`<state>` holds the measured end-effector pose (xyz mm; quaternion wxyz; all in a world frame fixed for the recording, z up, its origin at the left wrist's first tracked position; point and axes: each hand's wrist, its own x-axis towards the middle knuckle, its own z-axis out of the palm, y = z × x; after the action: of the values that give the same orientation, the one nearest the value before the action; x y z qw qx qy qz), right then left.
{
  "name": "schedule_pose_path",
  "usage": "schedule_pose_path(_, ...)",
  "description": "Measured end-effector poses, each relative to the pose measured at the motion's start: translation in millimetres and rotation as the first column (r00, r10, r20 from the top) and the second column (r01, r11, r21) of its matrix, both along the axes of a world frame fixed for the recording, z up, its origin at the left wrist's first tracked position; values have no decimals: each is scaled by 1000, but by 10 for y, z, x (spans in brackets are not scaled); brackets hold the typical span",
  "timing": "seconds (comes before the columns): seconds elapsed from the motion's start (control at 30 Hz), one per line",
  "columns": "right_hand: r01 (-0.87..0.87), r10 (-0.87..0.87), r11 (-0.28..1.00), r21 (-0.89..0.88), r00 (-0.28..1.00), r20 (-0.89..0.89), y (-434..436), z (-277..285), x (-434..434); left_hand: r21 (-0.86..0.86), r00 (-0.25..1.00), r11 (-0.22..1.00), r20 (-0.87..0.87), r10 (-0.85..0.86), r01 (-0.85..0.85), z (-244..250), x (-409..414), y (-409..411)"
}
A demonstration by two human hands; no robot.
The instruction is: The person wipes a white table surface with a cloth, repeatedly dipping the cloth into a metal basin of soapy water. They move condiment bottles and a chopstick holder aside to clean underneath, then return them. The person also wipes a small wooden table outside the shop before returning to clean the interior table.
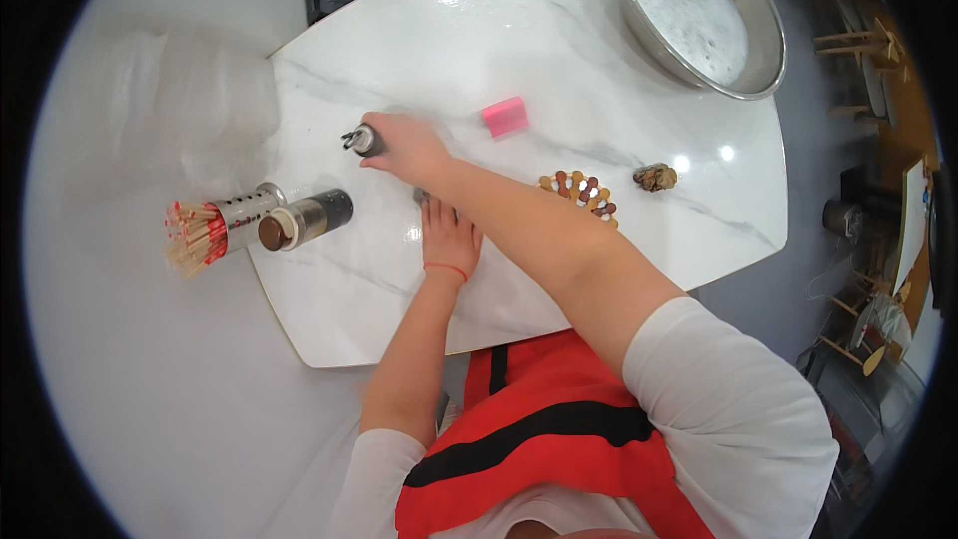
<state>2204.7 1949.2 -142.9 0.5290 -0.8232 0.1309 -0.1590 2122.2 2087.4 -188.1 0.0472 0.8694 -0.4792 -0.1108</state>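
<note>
My right hand [404, 144] reaches across my left arm and grips a small dark bottle with a metal pourer top [364, 141]. My left hand [452, 233] lies palm down on the white marble-patterned table [352, 314], with a red cord at the wrist. A small grey item [421, 196] shows at its fingertips, mostly covered, so its kind and whether it is held are unclear. Left of my hands, a jar with a brown cap [305, 220] stands beside a perforated metal holder [251, 217] of wrapped chopsticks [196, 236].
A pink folded-looking piece [505, 117] lies mid-table. My right forearm partly covers a beaded trivet [580, 191]; a crumpled brown clump [656, 177] is farther right. A steel basin of foamy water [692, 22] stands at the far right. A wall [150, 314] borders the left.
</note>
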Motion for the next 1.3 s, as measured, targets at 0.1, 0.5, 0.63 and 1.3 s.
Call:
schedule_pose_path(0.1, -47, 49, 995, 82, 999, -20, -4, -40, -22, 3, 997, 999, -72, -31, 32, 27, -177, -29)
schedule_pose_path(0.5, 75, -210, 863, -499, 953, -219, -1027, -331, -1291, 27, 988, 996, -134, -78, 82, 158, -342, -454)
schedule_pose_path(0.63, 200, -222, 876, -439, 975, 1, -979, -361, -1083, -24, 995, 995, -19, -93, 93, 196, -376, -433)
schedule_pose_path(1.3, -350, 25, 804, -481, 828, -560, -1149, 57, -4129, -517, 901, 772, -5, -434, 369, 1340, -140, -4035)
